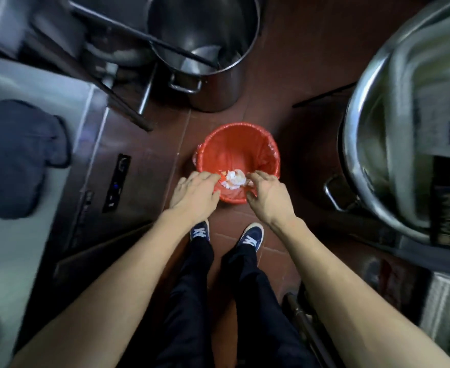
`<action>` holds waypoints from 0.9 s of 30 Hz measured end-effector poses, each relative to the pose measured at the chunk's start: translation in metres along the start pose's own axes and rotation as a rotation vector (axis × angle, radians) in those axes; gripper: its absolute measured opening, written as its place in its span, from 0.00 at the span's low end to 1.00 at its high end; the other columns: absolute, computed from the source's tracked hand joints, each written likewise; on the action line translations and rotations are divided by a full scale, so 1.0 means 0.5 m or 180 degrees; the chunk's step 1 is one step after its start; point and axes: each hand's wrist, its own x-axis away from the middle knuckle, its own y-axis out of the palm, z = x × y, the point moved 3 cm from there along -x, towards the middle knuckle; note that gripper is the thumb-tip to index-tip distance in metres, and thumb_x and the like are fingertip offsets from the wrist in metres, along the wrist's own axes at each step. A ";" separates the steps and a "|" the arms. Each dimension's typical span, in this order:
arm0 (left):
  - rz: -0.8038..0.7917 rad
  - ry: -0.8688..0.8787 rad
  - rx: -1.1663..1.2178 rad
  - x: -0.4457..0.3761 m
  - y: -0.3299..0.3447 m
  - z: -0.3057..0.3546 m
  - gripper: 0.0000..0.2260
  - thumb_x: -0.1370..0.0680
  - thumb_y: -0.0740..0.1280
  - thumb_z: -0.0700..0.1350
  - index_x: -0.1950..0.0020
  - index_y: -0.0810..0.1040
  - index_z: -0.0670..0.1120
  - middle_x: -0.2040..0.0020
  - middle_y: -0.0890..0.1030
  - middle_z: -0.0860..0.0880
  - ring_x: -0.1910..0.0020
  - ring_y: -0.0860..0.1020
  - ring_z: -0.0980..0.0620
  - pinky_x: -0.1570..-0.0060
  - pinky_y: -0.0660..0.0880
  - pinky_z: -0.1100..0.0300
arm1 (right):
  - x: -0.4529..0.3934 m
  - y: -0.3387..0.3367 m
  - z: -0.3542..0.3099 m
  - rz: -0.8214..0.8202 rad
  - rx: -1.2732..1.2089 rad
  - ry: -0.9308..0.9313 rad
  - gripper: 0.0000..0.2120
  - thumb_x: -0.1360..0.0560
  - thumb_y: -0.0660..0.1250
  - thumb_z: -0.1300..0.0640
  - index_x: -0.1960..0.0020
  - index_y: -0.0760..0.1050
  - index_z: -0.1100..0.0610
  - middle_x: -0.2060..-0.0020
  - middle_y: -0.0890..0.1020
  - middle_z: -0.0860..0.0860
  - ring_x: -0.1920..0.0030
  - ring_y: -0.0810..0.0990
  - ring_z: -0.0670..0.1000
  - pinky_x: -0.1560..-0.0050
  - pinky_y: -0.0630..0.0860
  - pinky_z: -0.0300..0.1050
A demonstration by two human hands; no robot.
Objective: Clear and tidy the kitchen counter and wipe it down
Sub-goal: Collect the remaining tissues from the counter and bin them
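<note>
A red bin (pixel 238 144) lined with a red bag stands on the floor in front of my feet. Both hands hover over its near rim. My left hand (pixel 196 193) and my right hand (pixel 267 193) have their fingers loosely bent, tips close together, with a clump of white and orange scraps (pixel 235 179) between and just beyond them. Whether the scraps rest in my fingers or lie in the bin I cannot tell. The steel counter (pixel 11 248) runs down the left side, with a dark blue cloth (pixel 19 158) lying on it.
A tall steel stockpot (pixel 205 49) stands on the brown tiled floor behind the bin. A very large steel pot (pixel 383 128) fills the right side. The counter's front panel has a small control strip (pixel 117 181). A dark metal frame lies at the lower right.
</note>
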 end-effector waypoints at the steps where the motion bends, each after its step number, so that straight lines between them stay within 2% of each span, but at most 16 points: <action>1: 0.0067 -0.0017 -0.0005 0.024 -0.030 0.009 0.22 0.19 0.60 0.52 0.25 0.67 0.52 0.28 0.72 0.52 0.29 0.68 0.48 0.32 0.65 0.49 | 0.015 -0.033 -0.024 0.0053 0.0107 -0.0102 0.20 0.24 0.66 0.53 0.32 0.74 0.54 0.33 0.77 0.54 0.39 0.76 0.61 0.44 0.76 0.54; 7: 0.0443 -0.0374 0.0112 0.159 -0.162 0.002 0.24 0.18 0.60 0.54 0.23 0.64 0.51 0.26 0.69 0.51 0.26 0.65 0.49 0.30 0.64 0.45 | 0.080 -0.149 -0.149 0.0112 0.0437 -0.0636 0.24 0.23 0.66 0.53 0.28 0.71 0.54 0.29 0.73 0.56 0.35 0.74 0.61 0.38 0.74 0.57; 13: 0.0699 -0.0575 0.0073 0.306 -0.211 -0.056 0.25 0.18 0.57 0.58 0.23 0.63 0.50 0.26 0.69 0.51 0.25 0.62 0.47 0.30 0.63 0.44 | 0.163 -0.200 -0.294 -0.0033 0.0649 -0.1188 0.24 0.22 0.64 0.53 0.27 0.69 0.52 0.27 0.72 0.54 0.33 0.73 0.60 0.39 0.74 0.57; 17: 0.1077 -0.0912 0.0194 0.429 -0.221 -0.111 0.25 0.18 0.59 0.56 0.23 0.64 0.49 0.27 0.70 0.51 0.26 0.64 0.48 0.30 0.63 0.45 | 0.212 -0.216 -0.397 -0.0161 0.0445 -0.1439 0.20 0.26 0.65 0.50 0.34 0.75 0.50 0.37 0.80 0.52 0.40 0.79 0.59 0.47 0.78 0.56; 19: 0.1258 -0.1098 0.0278 0.499 -0.212 -0.140 0.24 0.19 0.60 0.55 0.24 0.65 0.50 0.27 0.70 0.51 0.27 0.65 0.48 0.30 0.65 0.45 | 0.238 -0.212 -0.454 -0.0140 0.0336 -0.1578 0.17 0.27 0.65 0.52 0.39 0.78 0.52 0.42 0.82 0.52 0.43 0.80 0.59 0.49 0.79 0.54; 23: 0.1524 -0.1467 0.0599 0.647 -0.172 -0.207 0.23 0.20 0.61 0.53 0.26 0.67 0.49 0.29 0.73 0.50 0.29 0.68 0.47 0.33 0.68 0.46 | 0.308 -0.158 -0.573 -0.0127 0.0460 -0.1970 0.20 0.31 0.59 0.48 0.43 0.77 0.54 0.47 0.83 0.54 0.46 0.80 0.62 0.49 0.78 0.56; 27: 0.1833 -0.1834 0.0737 0.799 -0.126 -0.274 0.21 0.20 0.61 0.54 0.28 0.69 0.50 0.31 0.75 0.50 0.31 0.70 0.47 0.34 0.69 0.48 | 0.411 -0.092 -0.690 -0.0112 0.0488 -0.2249 0.21 0.29 0.66 0.56 0.37 0.78 0.54 0.42 0.82 0.57 0.42 0.79 0.63 0.44 0.77 0.57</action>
